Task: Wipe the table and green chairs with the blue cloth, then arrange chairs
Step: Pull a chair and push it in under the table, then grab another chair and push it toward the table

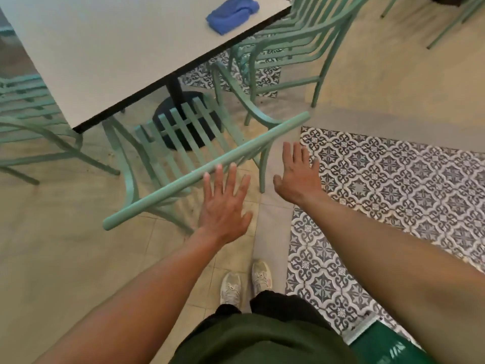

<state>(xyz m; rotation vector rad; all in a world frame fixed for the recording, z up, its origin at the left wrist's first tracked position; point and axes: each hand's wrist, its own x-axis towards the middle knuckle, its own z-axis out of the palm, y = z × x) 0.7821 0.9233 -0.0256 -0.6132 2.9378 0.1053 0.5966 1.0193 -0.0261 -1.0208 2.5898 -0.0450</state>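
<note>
Two bare hands are reaching out over the back of a mint-green metal slatted chair [183,143] that is standing partly tucked under a white rectangular table with a black edge [105,61]. The left hand [224,206] is lying flat with its fingers straight and spread, its fingertips [218,169] at the chair's rounded top rail [204,172]; whether they are touching the rail or hovering just above it cannot be told. The right hand [298,177] is hovering just beside the rail's far end, fingers straight and relaxed, grasping nothing.

The crumpled blue cloth [232,14] is lying on the table's top near its right-hand edge, well apart from both hands. Past that edge a stack of mint-green metal chairs [294,46] is standing, and another mint-green chair [34,119] is standing at the table's opposite side. The table's black round pedestal base [183,111] is showing through the near chair's seat slats.

Beside the near chair, under the right arm, grey-and-white patterned floor tiles [393,185] are meeting plain beige floor tiles [65,245]. Away from the table, the person's pale sneakers [246,282], dark trousers and dark green top [262,342] are showing. No writing or brand can be read anywhere.
</note>
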